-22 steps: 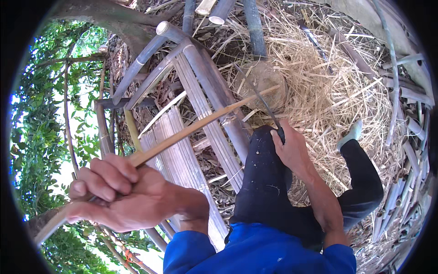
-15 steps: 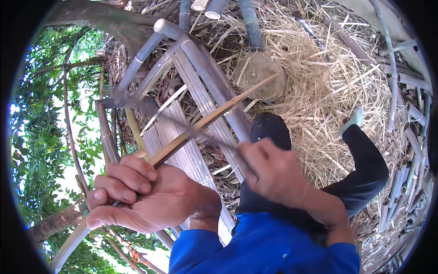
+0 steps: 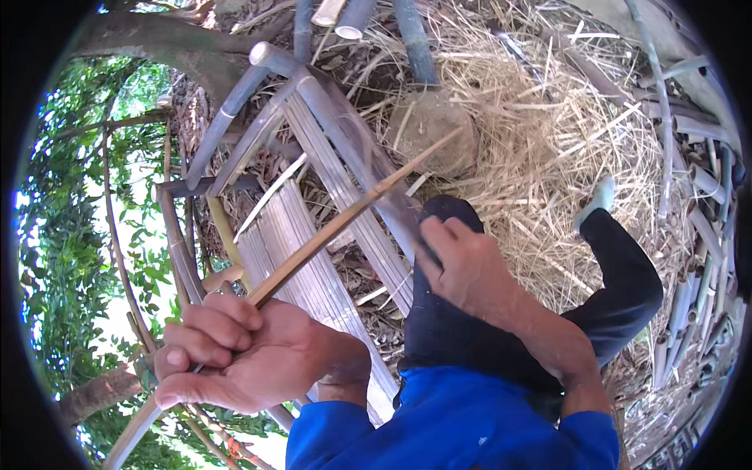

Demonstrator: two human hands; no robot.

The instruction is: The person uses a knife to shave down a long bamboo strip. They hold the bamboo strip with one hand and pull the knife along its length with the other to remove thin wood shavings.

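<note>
A long, narrow bamboo strip [image 3: 337, 222] slants across the middle of the view, its thin tip up and to the right. My left hand [image 3: 254, 354] is closed around its lower part, palm up with the fingers curled over. Past that hand, a paler length [image 3: 129, 435] comes out at the lower left. My right hand [image 3: 474, 270] is closed on the dark handle of a knife [image 3: 427, 260], to the right of the strip and above my thigh. Motion smears the blade, so its outline is hard to make out; it looks apart from the strip.
A bamboo bench [image 3: 294, 235] with slats and round rails stands close ahead. Beyond my knee is a round wood block [image 3: 433, 133]. Pale shavings [image 3: 540, 164] cover the ground to the right, and cut bamboo poles [image 3: 689, 290] are piled along the right edge. Green leaves [image 3: 78, 235] fill the left.
The knife, whose blade crossed the strip and pointed left, has swung away from it. My right hand has shifted slightly. My left hand keeps its grip on the strip.
</note>
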